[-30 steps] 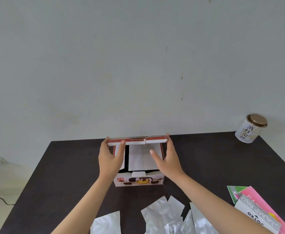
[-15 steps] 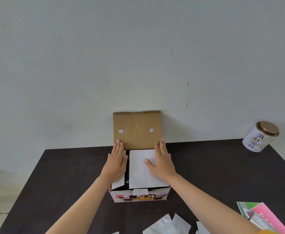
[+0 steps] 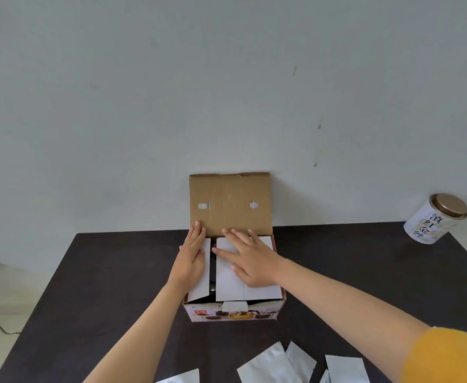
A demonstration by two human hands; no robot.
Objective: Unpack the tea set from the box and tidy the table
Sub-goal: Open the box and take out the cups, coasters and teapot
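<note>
At the far middle of the dark desk stands the tea-set box, its brown lid raised upright against the wall. Left hand, fingers flat and extended, rests on the narrow white inner flap. Right hand, likewise spread and grasping nothing, presses the wider white flap. Silver sachets lie nearest the camera; a gold-lidded tin occupies the far right corner.

Dark table against pale wall
</note>
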